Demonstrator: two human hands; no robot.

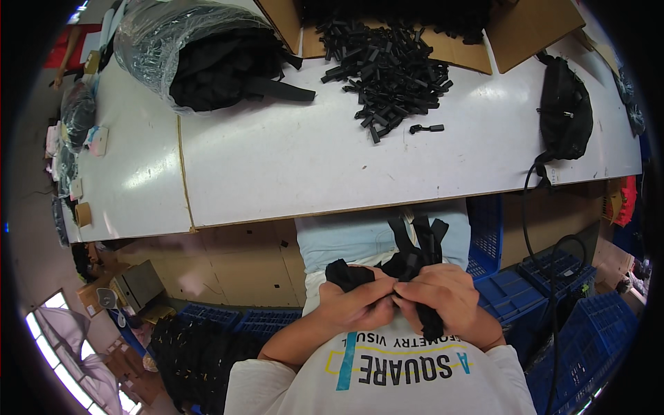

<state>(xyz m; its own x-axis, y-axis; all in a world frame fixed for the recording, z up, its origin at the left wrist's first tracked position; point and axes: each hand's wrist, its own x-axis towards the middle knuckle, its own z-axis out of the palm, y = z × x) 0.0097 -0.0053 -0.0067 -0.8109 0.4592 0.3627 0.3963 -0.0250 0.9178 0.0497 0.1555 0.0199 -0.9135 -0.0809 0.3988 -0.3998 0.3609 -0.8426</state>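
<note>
My left hand (356, 306) and my right hand (447, 296) meet in front of my chest, both closed on a bundle of black fabric straps (434, 238). Fingertips of both hands press together at one spot on the black material, and what lies between them is hidden. Several strap ends stick up beyond my knuckles. One dark fold bulges over the left hand, and another end hangs below the right palm. Beneath the straps, a light blue cloth (332, 238) covers my lap, up against the table's near edge.
On the white table (311, 159) lies a heap of small black plastic pieces (387, 72), with one loose piece (427, 128) nearby. Behind it stands an open cardboard box (536, 34). A clear plastic bag (149, 52) holds black straps. At right are a black pouch (566, 111) and blue crates (508, 297).
</note>
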